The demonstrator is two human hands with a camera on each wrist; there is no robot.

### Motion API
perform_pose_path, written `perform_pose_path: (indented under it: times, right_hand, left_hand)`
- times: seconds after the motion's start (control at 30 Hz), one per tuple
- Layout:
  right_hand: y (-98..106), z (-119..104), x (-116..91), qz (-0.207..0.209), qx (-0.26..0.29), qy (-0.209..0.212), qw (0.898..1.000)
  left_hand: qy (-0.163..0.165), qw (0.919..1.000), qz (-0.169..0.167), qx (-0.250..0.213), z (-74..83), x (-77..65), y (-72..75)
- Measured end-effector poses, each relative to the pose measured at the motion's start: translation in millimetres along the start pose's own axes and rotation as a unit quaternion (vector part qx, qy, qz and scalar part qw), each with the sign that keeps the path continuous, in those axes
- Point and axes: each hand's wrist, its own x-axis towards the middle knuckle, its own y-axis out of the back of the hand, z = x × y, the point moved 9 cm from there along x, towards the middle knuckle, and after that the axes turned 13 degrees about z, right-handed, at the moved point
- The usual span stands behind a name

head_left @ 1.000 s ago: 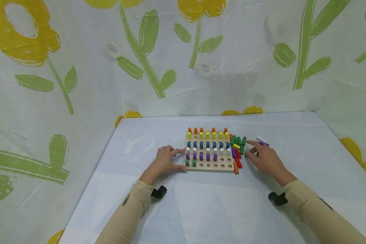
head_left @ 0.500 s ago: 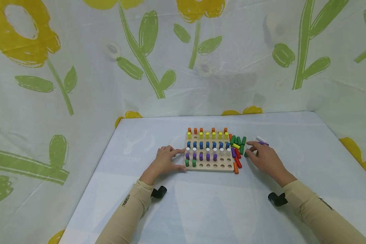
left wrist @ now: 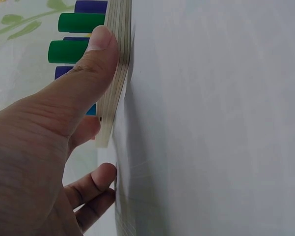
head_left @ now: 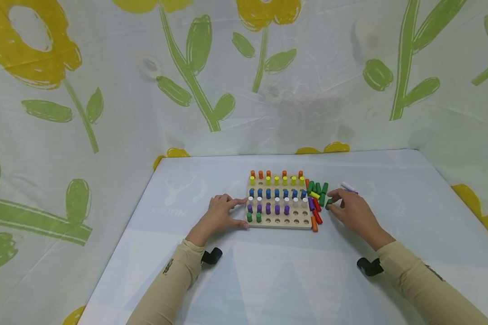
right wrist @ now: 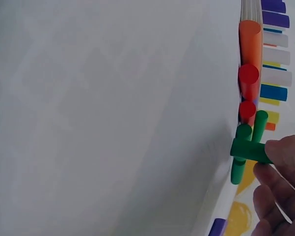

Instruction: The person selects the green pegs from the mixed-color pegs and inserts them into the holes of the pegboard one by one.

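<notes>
A wooden pegboard (head_left: 276, 226) with rows of orange, yellow, blue, white, purple and green pegs sits on the table. At its left edge is my left hand (head_left: 219, 214), thumb and index fingertip touching the board's side; in the left wrist view the thumb (left wrist: 95, 59) lies against the layered wood beside two green pegs (left wrist: 68, 51). My right hand (head_left: 354, 214), to the right of the loose pegs, pinches a green peg (right wrist: 248, 149) between thumb and fingers. That peg points away from the palm, its bottom end near the tabletop.
Loose green pegs (head_left: 318, 187), red pegs (head_left: 317, 216), a yellow peg (head_left: 314, 195) and an orange peg (head_left: 315, 224) lie along the board's right side. A white peg (head_left: 348, 186) lies beyond my right hand. Flowered cloth walls (head_left: 301, 122) surround the table.
My right thumb and fingers have come together on a green peg and tilted it up slightly from the table. The left hand and pegboard have stayed in place.
</notes>
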Motion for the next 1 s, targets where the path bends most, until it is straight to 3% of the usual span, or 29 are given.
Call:
perform_pose_path:
  times: [0.47, 0.77, 1.0]
  right_hand:
    - [3.1, -7.3, -2.0, 0.011, 0.000, 0.008, 1.000]
    - [8.5, -22.7, -6.4, 0.037, 0.019, 0.042, 0.998]
    - [5.4, -32.3, -8.6, 0.029, 0.019, 0.040, 0.999]
  left_hand:
    - [0.005, 1.0000, -0.004, 0.004, -2.0, 1.4, -2.1]
    - [0.003, 1.0000, 0.001, 0.003, -1.1, 1.2, -0.7]
    - [0.003, 1.0000, -0.001, 0.002, -1.8, 1.3, -1.8]
